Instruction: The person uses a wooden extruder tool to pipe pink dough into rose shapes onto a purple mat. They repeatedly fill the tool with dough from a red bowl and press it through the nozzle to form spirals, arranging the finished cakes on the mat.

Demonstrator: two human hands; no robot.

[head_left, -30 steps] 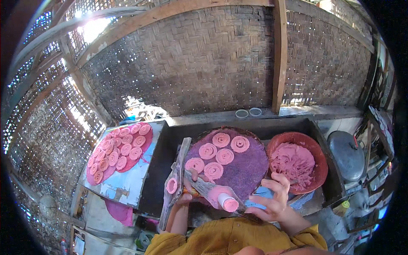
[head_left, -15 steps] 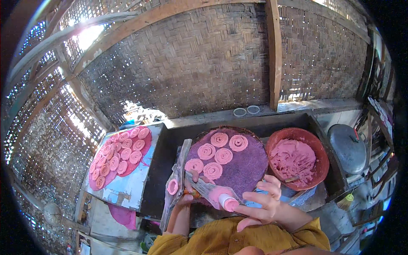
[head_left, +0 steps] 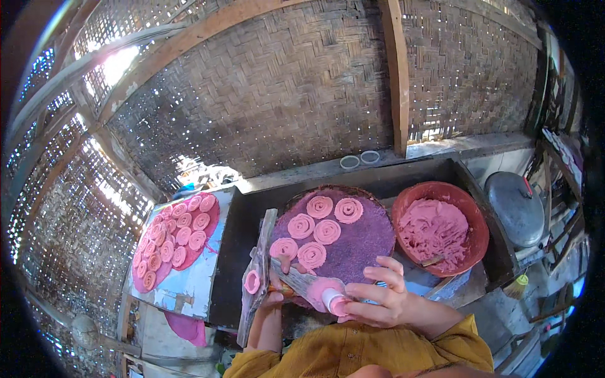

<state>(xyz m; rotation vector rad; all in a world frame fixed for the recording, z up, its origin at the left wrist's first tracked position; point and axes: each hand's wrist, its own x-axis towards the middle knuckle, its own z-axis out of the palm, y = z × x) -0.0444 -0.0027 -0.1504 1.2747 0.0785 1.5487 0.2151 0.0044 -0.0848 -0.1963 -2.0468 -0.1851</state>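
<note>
In my left hand [head_left: 277,296] is a weathered wooden press [head_left: 259,277], its fingers closed round the wood. A white tube [head_left: 331,297] packed with pink dough sits at the press's right end, and a pink-smeared ring shows on its left part. My right hand [head_left: 387,296] has its fingers stretched out and apart, the tips against the tube's dough-filled end; its thumb is mostly hidden. Just beyond the press lies a round purple-covered tray [head_left: 362,252] bearing several coiled pink dough rosettes [head_left: 327,232].
A red basin [head_left: 482,242] of pink dough [head_left: 435,230] stands right of the tray. At left, more rosettes [head_left: 183,236] cover a pink sheet on a pale board [head_left: 195,283]. A dark wooden trough [head_left: 225,277] surrounds the tray. Farther right is a grey metal lid [head_left: 515,208]; two small rings [head_left: 370,157] lie by the woven wall.
My right hand has come closer to the tube, its fingertips now against the end and its thumb tucked out of sight. The view has shifted slightly. My left hand keeps its hold.
</note>
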